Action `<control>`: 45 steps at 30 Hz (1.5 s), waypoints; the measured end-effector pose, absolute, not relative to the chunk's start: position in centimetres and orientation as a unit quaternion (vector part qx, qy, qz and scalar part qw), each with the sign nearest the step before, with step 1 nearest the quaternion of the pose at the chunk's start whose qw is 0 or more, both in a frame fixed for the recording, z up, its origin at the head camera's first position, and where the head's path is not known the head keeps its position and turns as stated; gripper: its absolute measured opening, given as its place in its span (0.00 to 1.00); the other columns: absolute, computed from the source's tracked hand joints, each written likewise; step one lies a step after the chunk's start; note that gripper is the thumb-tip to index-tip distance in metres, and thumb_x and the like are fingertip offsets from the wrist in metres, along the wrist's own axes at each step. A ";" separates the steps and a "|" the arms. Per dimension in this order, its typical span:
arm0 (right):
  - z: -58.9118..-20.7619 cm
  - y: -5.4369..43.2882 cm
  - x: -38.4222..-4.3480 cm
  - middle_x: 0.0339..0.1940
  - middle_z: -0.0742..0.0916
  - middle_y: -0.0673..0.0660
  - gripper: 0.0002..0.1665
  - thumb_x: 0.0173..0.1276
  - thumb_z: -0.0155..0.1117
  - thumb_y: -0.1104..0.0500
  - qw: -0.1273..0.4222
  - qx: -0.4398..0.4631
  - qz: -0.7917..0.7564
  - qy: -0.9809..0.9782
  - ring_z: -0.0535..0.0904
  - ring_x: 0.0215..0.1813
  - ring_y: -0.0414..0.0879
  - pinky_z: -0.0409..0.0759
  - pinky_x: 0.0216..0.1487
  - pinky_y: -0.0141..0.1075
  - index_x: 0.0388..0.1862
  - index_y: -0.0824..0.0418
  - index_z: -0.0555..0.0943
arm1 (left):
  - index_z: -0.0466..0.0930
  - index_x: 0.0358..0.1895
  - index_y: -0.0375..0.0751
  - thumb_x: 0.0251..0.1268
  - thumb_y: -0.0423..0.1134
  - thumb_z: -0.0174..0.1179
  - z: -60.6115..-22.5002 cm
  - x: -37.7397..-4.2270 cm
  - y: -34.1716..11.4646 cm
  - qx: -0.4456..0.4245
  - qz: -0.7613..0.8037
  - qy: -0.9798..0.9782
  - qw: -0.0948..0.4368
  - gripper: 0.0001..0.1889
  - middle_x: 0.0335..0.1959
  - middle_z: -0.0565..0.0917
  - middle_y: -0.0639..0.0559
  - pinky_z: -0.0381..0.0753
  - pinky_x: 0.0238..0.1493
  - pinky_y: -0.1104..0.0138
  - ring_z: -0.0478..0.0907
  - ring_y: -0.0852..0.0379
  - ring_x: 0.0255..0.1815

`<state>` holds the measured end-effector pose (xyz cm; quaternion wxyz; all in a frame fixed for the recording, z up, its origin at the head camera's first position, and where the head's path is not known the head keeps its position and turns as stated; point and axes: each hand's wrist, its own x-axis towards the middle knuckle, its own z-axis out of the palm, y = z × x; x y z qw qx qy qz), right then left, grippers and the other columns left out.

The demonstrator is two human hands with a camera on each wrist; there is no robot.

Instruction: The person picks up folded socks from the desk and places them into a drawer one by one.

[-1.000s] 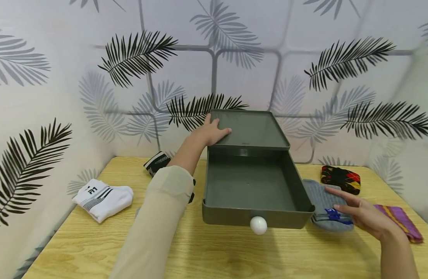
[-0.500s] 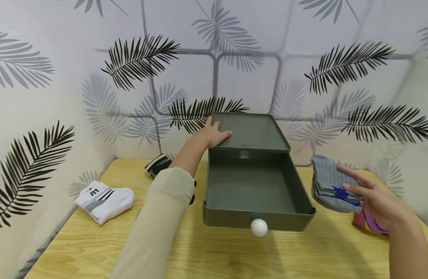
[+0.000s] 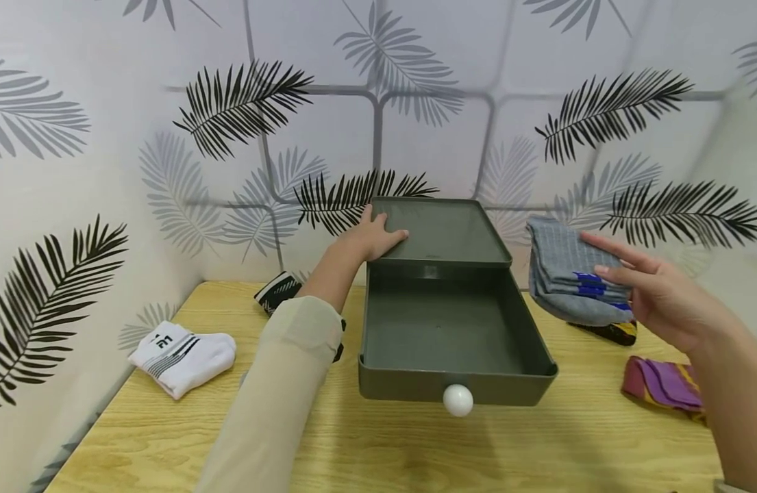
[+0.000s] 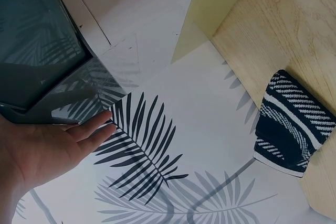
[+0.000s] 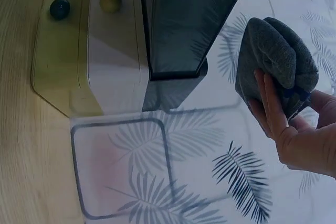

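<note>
Arm (image 3: 286, 376) outstretched, left hand (image 3: 373, 237) spread on drawer unit's top (image 3: 449, 229); right hand (image 3: 668, 296) raised, pinching grey socks (image 3: 563, 263)

The head view is bright, with soft shadows on the table (image 3: 366, 445); both wrist views are dim.

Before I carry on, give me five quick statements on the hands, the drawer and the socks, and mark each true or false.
1. The right hand holds the gray socks. True.
2. The left hand is inside the open drawer. False: it is at the left edge of the gray top above the drawer.
3. The drawer has a white knob on its front. True.
4. The white socks lie to the right of the drawer. False: they lie to its left, on the table.
5. The purple socks lie on the table, right of the drawer. True.
</note>
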<state>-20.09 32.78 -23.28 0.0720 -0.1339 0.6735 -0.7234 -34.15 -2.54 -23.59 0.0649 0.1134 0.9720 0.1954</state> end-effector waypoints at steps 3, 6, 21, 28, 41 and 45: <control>-22.2 31.5 -20.2 0.73 0.35 0.45 0.26 0.73 0.44 0.67 0.099 -0.141 -0.733 0.658 0.53 0.12 0.42 0.52 0.13 0.31 0.63 0.44 0.73 | 0.41 0.74 0.48 0.68 0.64 0.35 -23.6 -34.1 -2.6 0.113 0.198 0.972 0.064 0.37 0.73 0.30 0.48 0.57 0.61 0.49 0.46 0.42 0.70; -21.6 30.1 -20.2 0.72 0.31 0.46 0.26 0.74 0.43 0.67 0.139 -0.160 -0.734 0.645 0.61 0.12 0.40 0.56 0.13 0.28 0.64 0.45 0.71 | 0.41 0.74 0.48 0.68 0.64 0.35 -23.7 -34.2 -2.7 0.113 0.199 0.971 0.065 0.37 0.73 0.30 0.48 0.57 0.61 0.49 0.47 0.43 0.70; -21.4 20.5 -19.4 0.62 0.62 0.57 0.35 0.71 0.49 0.62 0.275 -0.147 -0.699 0.644 0.75 0.32 0.39 0.74 0.39 0.32 0.74 0.60 0.50 | 0.42 0.74 0.48 0.68 0.64 0.35 -24.1 -34.5 -2.7 0.116 0.202 0.970 0.062 0.38 0.73 0.31 0.47 0.56 0.61 0.49 0.48 0.42 0.69; -22.8 17.3 -19.8 0.47 0.66 0.56 0.36 0.67 0.52 0.66 0.278 -0.131 -0.669 0.677 0.65 0.25 0.39 0.66 0.31 0.31 0.73 0.62 0.53 | 0.42 0.74 0.47 0.68 0.63 0.35 -24.1 -34.6 -2.6 0.110 0.199 0.972 0.057 0.37 0.73 0.32 0.47 0.56 0.62 0.50 0.47 0.43 0.70; -25.0 14.8 -20.3 0.73 0.46 0.64 0.39 0.67 0.56 0.64 0.261 -0.143 -0.559 0.774 0.55 0.68 0.59 0.60 0.61 0.54 0.73 0.59 0.52 | 0.43 0.74 0.47 0.68 0.63 0.36 -23.8 -34.2 -2.3 0.112 0.201 0.971 0.059 0.37 0.73 0.32 0.47 0.54 0.63 0.49 0.46 0.43 0.70; -25.1 14.4 -20.3 0.71 0.55 0.65 0.39 0.66 0.58 0.61 0.203 -0.200 -0.419 0.862 0.55 0.68 0.60 0.62 0.59 0.54 0.73 0.60 0.54 | 0.43 0.74 0.47 0.68 0.63 0.36 -23.7 -34.2 -2.4 0.115 0.206 0.970 0.057 0.37 0.73 0.31 0.47 0.54 0.63 0.49 0.46 0.43 0.70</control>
